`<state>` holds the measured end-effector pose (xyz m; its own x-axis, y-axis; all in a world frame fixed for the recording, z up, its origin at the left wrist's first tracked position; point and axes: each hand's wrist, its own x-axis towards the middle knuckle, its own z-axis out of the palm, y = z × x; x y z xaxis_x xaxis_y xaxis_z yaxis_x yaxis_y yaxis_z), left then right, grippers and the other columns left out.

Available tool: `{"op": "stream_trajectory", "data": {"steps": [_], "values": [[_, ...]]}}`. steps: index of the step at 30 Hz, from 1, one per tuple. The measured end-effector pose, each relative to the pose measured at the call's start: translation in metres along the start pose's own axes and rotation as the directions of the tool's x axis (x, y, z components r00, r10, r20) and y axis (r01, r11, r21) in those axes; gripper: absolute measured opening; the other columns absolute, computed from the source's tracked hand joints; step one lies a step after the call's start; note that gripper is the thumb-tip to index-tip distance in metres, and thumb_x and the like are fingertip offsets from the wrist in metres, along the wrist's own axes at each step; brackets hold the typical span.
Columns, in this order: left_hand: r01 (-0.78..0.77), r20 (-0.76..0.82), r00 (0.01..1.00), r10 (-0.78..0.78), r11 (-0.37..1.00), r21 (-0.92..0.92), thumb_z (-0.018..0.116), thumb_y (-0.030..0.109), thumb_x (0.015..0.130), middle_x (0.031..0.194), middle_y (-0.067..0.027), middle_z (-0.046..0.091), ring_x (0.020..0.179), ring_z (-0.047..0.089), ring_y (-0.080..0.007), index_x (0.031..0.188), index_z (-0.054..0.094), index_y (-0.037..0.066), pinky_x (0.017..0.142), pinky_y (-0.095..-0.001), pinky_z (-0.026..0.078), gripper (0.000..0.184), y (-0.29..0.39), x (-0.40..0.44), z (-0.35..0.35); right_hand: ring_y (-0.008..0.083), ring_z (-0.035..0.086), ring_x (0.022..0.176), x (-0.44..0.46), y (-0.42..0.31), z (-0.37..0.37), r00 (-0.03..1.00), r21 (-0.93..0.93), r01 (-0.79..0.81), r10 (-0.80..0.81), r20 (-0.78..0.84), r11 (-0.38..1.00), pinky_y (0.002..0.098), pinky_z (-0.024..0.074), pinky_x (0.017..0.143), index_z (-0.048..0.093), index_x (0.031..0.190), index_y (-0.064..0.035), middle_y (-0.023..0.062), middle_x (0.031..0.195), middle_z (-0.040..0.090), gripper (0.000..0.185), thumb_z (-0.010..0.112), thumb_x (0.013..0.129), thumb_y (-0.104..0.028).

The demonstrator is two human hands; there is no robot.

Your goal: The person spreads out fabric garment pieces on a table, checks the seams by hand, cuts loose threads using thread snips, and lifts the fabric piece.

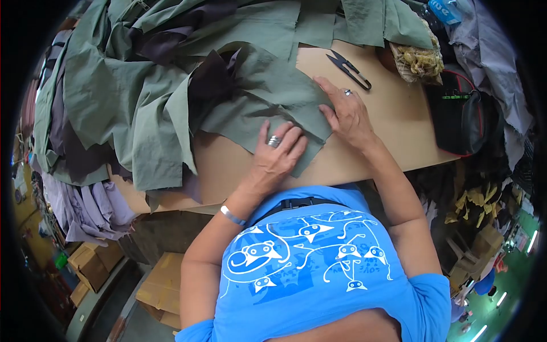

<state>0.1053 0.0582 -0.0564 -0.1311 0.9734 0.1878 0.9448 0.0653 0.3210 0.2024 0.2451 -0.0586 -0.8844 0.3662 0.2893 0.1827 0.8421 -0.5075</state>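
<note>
A piece of green fabric (256, 85) lies on the brown tabletop in front of me, creased, with a dark underside showing at a fold. My left hand (280, 153), wearing a ring, rests on its near part with the fingers bent and slightly apart. At the right edge of the piece is my right hand (350, 114); its thumb and index finger are apart and touch the cloth, while the other fingers curl under. Black thread snips (348, 69) lie on the table just beyond my right hand.
More green fabric (131, 102) with dark pieces is heaped on the left and back of the table (399, 119). A bundle of yellowish scraps (419, 62), a plastic bottle (444, 11) and a black bag (456, 114) sit at the right. Cardboard boxes (165, 285) stand below.
</note>
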Motion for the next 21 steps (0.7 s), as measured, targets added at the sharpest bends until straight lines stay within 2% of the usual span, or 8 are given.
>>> {"op": "stream_trajectory", "data": {"steps": [1, 4, 7, 10, 11, 14, 17, 21], "values": [[-0.028, -0.008, 1.000, 0.028, 1.000, -0.003, 0.056, 0.007, 0.073, 0.117, -0.0067, 0.048, 0.117, 0.044, -0.0252, 0.112, 0.056, 0.012, 0.105, -0.0575, 0.022, 0.039, 0.001, 0.000, 0.006, 0.0300, 0.061, 0.080, -0.001, 0.001, -0.001, 0.999, -0.017, 0.006, -0.005, 0.039, 1.000, 0.0382, 0.0431, 0.070, 0.041, 0.132, -0.0121, 0.0126, 0.106, 0.063, 0.059, 0.060, 0.077, -0.001], [-0.002, -0.040, 0.999, 0.001, 1.000, -0.021, 0.053, 0.012, 0.077, 0.117, -0.0056, 0.047, 0.118, 0.043, -0.0222, 0.110, 0.056, 0.010, 0.101, -0.0617, 0.025, 0.034, 0.000, 0.003, 0.011, 0.0301, 0.061, 0.079, 0.003, 0.004, 0.000, 0.997, 0.008, 0.057, -0.057, -0.050, 0.998, 0.0382, 0.0433, 0.069, 0.044, 0.130, -0.0114, 0.0129, 0.103, 0.064, 0.057, 0.060, 0.076, -0.001], [0.003, 0.015, 1.000, -0.003, 1.000, 0.005, 0.055, 0.012, 0.075, 0.114, -0.0055, 0.047, 0.116, 0.044, -0.0227, 0.110, 0.056, 0.011, 0.100, -0.0616, 0.026, 0.035, -0.008, -0.002, 0.000, 0.0291, 0.061, 0.076, 0.006, 0.002, 0.005, 0.995, 0.036, 0.066, -0.063, -0.080, 0.997, 0.0378, 0.0433, 0.068, 0.048, 0.127, -0.0114, 0.0122, 0.096, 0.065, 0.053, 0.058, 0.076, 0.000], [0.059, -0.047, 0.997, -0.059, 0.998, -0.012, 0.058, 0.011, 0.073, 0.115, -0.0056, 0.047, 0.114, 0.045, -0.0233, 0.109, 0.056, 0.011, 0.099, -0.0621, 0.027, 0.036, -0.027, -0.014, -0.007, 0.0282, 0.060, 0.072, 0.008, -0.006, 0.019, 0.986, 0.041, 0.153, -0.150, -0.072, 0.987, 0.0371, 0.0432, 0.067, 0.050, 0.125, -0.0121, 0.0107, 0.088, 0.064, 0.052, 0.055, 0.075, 0.000], [0.082, -0.065, 0.995, -0.082, 0.997, 0.008, 0.061, 0.010, 0.070, 0.112, -0.0055, 0.049, 0.110, 0.047, -0.0238, 0.106, 0.057, 0.011, 0.098, -0.0603, 0.030, 0.036, -0.026, -0.015, -0.008, 0.0278, 0.059, 0.071, 0.008, -0.011, 0.020, 0.990, 0.041, 0.140, -0.140, -0.007, 0.989, 0.0368, 0.0429, 0.066, 0.050, 0.125, -0.0119, 0.0093, 0.084, 0.063, 0.052, 0.053, 0.075, -0.001], [0.057, -0.124, 0.991, -0.054, 0.998, 0.023, 0.062, 0.009, 0.070, 0.107, -0.0052, 0.052, 0.107, 0.049, -0.0242, 0.104, 0.058, 0.012, 0.095, -0.0537, 0.036, 0.034, -0.026, -0.012, -0.002, 0.0284, 0.059, 0.071, 0.011, -0.010, 0.022, 0.991, 0.040, 0.115, -0.112, -0.066, 0.993, 0.0369, 0.0426, 0.066, 0.049, 0.126, -0.0111, 0.0103, 0.085, 0.063, 0.052, 0.054, 0.076, -0.001], [0.025, -0.183, 0.981, -0.062, 0.980, -0.199, 0.061, -0.003, 0.065, 0.098, -0.0064, 0.055, 0.098, 0.052, -0.0285, 0.093, 0.061, 0.009, 0.089, -0.0439, 0.040, 0.031, -0.023, -0.008, 0.003, 0.0281, 0.059, 0.072, 0.014, 0.000, 0.016, 0.991, 0.038, 0.076, -0.071, -0.117, 0.996, 0.0365, 0.0422, 0.066, 0.046, 0.127, -0.0106, 0.0115, 0.086, 0.062, 0.052, 0.055, 0.077, -0.001], [0.221, -0.176, 0.935, -0.308, 0.894, -0.390, 0.067, 0.007, 0.066, 0.101, -0.0049, 0.054, 0.102, 0.049, -0.0265, 0.084, 0.063, 0.009, 0.090, -0.0420, 0.038, 0.019, -0.017, -0.007, 0.009, 0.0280, 0.059, 0.076, 0.013, -0.003, 0.013, 0.995, -0.065, 0.080, -0.084, -0.060, 0.995, 0.0373, 0.0422, 0.068, 0.045, 0.127, -0.0101, 0.0104, 0.089, 0.061, 0.051, 0.056, 0.078, -0.002]]}}
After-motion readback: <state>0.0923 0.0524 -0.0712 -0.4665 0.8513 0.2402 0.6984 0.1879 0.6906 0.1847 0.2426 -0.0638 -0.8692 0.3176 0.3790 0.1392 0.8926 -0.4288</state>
